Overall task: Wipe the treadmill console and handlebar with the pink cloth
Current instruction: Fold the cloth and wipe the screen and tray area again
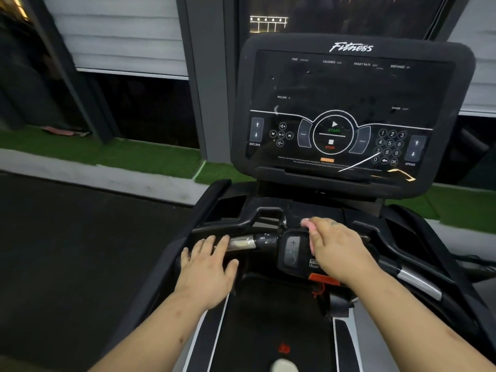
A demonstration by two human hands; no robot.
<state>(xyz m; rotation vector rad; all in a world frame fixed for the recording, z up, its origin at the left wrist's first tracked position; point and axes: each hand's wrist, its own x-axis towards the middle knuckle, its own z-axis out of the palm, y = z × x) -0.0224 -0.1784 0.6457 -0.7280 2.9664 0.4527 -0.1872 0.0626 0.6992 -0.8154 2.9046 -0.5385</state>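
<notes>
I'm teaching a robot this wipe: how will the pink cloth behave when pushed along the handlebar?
Probably floppy: the pink cloth bunches out from under the right hand without keeping a shape. Likely light, since one hand nearly hides it. It may fold rather than slide on the handlebar, so press it flat.

Right hand (338, 245) holds the pink cloth (306, 223) bunched against the middle of the handlebar (264, 241), just beside the grey button pad (291, 251). Left hand (206, 264) lies flat, fingers spread, on the bar's left end. Above them the console (349, 89) is dark, with START and STOP labels showing.
</notes>
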